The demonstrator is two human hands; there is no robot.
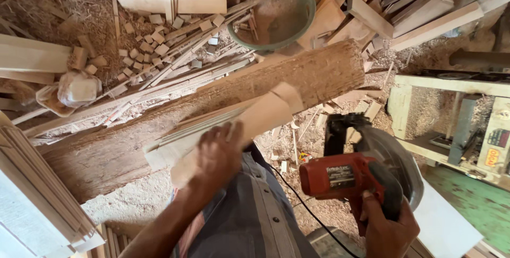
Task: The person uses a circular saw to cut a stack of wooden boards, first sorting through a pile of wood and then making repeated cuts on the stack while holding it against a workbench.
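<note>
Across the rough log (159, 130) lying in sawdust, the left hand (218, 157) is clamped around a pale wooden board (255, 120) resting on the bark, while the right hand (388, 231) grips the handle of a red circular saw (350, 175) held just beside the board's near edge.

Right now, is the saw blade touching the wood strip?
No: the red circular saw, gripped by the right hand, hangs off to the side, apart from the wood strip under the left hand.
</note>
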